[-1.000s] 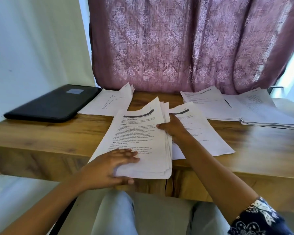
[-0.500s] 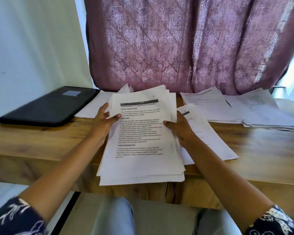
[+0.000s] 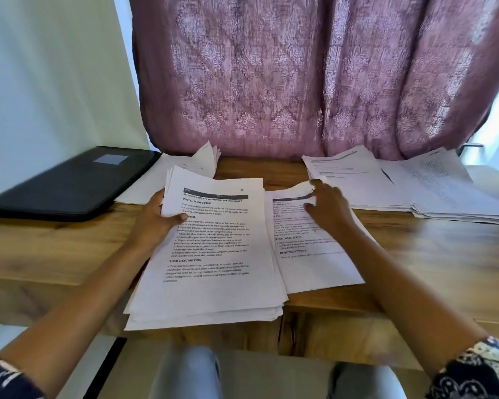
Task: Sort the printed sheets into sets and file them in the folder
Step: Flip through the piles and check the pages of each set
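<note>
- The left hand (image 3: 153, 223) gripped the thick stack of printed sheets (image 3: 213, 263) at its upper left edge, with the thumb on the top page and the fingers underneath.
- The stack lay at the front of the wooden table (image 3: 444, 269), and its near end hung over the edge towards the person's lap.
- The right hand (image 3: 330, 214) was spread with loose fingers over the head of a smaller pile (image 3: 317, 269) just right of the stack. Motion blur made it unclear whether the fingertips touched the paper.
- The black folder (image 3: 69, 182) lay shut at the table's back left, apart from both hands.
- A pile with a line drawing (image 3: 159, 182) sat beside the folder.
- Two more piles (image 3: 355, 182) (image 3: 444, 194) lay at the back right, below the pink curtain (image 3: 300, 82).
</note>
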{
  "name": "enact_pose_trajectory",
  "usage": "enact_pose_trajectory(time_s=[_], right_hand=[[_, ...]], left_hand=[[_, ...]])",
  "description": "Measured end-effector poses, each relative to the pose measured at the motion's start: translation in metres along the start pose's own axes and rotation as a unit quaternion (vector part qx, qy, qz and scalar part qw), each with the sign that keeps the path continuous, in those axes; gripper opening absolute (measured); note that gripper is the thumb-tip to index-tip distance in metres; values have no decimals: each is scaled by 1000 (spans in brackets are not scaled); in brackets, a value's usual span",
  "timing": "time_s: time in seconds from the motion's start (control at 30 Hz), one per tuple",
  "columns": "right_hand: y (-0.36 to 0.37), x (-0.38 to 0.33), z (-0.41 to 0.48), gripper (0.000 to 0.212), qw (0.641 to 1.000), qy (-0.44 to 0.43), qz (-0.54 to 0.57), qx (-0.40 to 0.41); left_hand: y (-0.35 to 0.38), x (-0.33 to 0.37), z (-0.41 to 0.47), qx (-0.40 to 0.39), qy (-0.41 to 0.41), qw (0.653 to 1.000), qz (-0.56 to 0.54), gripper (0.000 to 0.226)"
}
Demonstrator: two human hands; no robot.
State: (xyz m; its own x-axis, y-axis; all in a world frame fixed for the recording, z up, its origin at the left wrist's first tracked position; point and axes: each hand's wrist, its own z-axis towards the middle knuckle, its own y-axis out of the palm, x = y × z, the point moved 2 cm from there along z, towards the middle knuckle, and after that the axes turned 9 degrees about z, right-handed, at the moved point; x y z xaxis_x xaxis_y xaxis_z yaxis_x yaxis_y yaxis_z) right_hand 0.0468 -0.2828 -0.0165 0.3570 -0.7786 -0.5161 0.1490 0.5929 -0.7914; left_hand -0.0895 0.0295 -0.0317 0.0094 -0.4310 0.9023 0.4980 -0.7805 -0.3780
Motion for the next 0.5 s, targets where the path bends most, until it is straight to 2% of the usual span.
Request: enact_pose_trajectory(time_s=[0.07,0.2,0.27,0.33,0.4,0.5], right_hand=[[-10,23,13,63,998,31,-59,-7],[-21,53,26,58,996,79,-2,36],[-25,57,30,44,994,82,35,63],[-28,57,33,32,994,79,52,57],[-29,57,35,30,996,75,46,34],[-28,59,38,33,994,94,48,8]], left_hand=[[1,-3,3,10,6,1000,12,68],[5,-7,7,23,17,997,77,83],[6,-6,7,47,52,977,201,88],[8,-1,6,70,127,933,330,84],[16,9,9,22,218,891,397,78],[46,31,12,-130,297,844,427,92]])
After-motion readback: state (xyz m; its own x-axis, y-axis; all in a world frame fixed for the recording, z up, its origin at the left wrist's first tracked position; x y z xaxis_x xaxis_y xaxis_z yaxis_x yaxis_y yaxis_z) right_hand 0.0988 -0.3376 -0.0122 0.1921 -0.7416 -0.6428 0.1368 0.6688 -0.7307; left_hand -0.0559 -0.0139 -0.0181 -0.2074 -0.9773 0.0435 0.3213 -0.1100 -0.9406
